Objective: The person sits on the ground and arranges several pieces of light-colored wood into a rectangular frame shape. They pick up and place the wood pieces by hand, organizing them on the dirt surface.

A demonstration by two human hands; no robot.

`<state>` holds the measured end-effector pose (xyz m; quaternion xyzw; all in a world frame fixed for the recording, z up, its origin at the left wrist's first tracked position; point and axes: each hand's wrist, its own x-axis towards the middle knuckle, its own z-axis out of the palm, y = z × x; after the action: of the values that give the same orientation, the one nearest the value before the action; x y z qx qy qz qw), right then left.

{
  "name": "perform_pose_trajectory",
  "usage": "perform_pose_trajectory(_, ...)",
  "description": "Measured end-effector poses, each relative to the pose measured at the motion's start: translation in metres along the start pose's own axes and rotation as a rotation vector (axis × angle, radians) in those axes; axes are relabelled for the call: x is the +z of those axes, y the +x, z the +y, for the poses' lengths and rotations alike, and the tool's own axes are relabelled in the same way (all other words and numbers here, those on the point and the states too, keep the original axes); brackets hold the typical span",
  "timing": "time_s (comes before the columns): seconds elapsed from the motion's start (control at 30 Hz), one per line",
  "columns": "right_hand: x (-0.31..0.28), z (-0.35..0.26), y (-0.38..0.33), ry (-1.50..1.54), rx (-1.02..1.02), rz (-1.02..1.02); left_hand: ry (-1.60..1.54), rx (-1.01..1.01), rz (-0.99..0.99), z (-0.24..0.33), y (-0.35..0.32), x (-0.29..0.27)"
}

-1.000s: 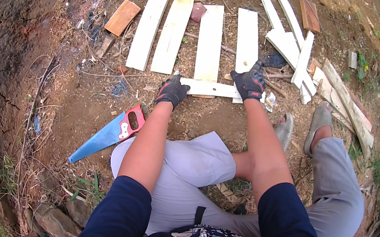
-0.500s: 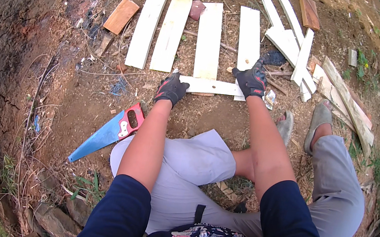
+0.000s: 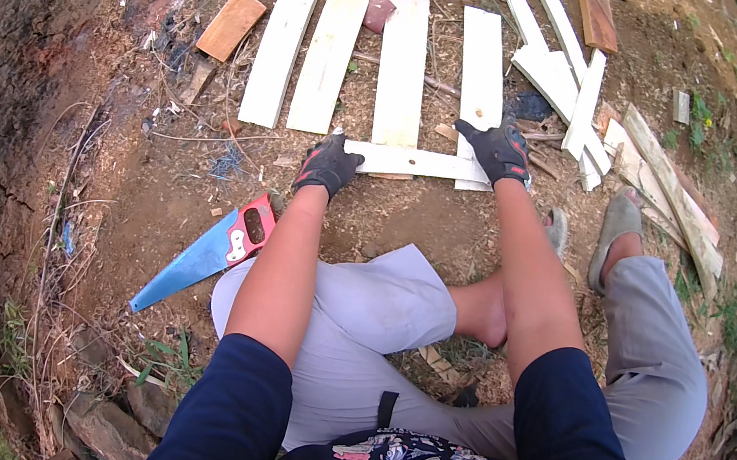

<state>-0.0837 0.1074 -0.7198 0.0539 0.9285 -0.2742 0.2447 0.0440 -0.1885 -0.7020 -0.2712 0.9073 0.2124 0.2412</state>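
A short, pale wooden slat lies crosswise over the near ends of two upright-lying planks, the middle plank and the right plank. My left hand, in a black glove, is closed on the slat's left end. At its right end is my right hand, gloved alike, with the thumb pointing left and the fingers curled round the end; its fingertips are partly hidden. Left of these lie two more pale planks, one with a tapered top and a straight one.
A handsaw with a blue blade and red handle lies by my left knee. Brown wood blocks lie around the planks. Narrow offcuts are piled at the far right, beside my sandalled foot. Sawdust and twigs cover the soil.
My right hand has slid slightly to the right along the slat, showing more of its right part. My left hand stays on the left end. The view has shifted a little.
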Motion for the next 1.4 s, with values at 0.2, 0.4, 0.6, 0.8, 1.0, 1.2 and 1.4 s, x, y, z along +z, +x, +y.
perform_pose_trajectory(0.2,-0.032,0.058,-0.026,0.020,-0.084,0.103,0.015,-0.036,-0.024,0.000,0.001,-0.003)
perform_pose_trajectory(0.4,-0.033,0.074,-0.062,-0.212,-0.148,-0.130,0.076,-0.040,-0.053,-0.001,0.006,-0.007)
perform_pose_trajectory(0.6,-0.025,0.084,-0.045,-0.096,-0.105,-0.001,0.061,-0.013,-0.042,0.003,0.003,-0.005)
perform_pose_trajectory(0.8,-0.015,-0.004,-0.040,-0.061,-0.064,0.152,0.074,0.003,-0.021,0.001,0.002,-0.003)
perform_pose_trajectory(1.0,0.023,-0.025,-0.004,-0.262,-0.031,0.152,0.055,0.032,-0.007,-0.004,0.005,0.001)
perform_pose_trajectory(1.2,0.020,0.000,-0.001,-0.218,0.034,0.182,0.014,0.069,-0.012,0.009,-0.004,-0.002)
perform_pose_trajectory(1.4,0.007,0.015,0.000,-0.286,0.027,0.148,-0.070,0.056,0.028,0.026,-0.019,0.003)
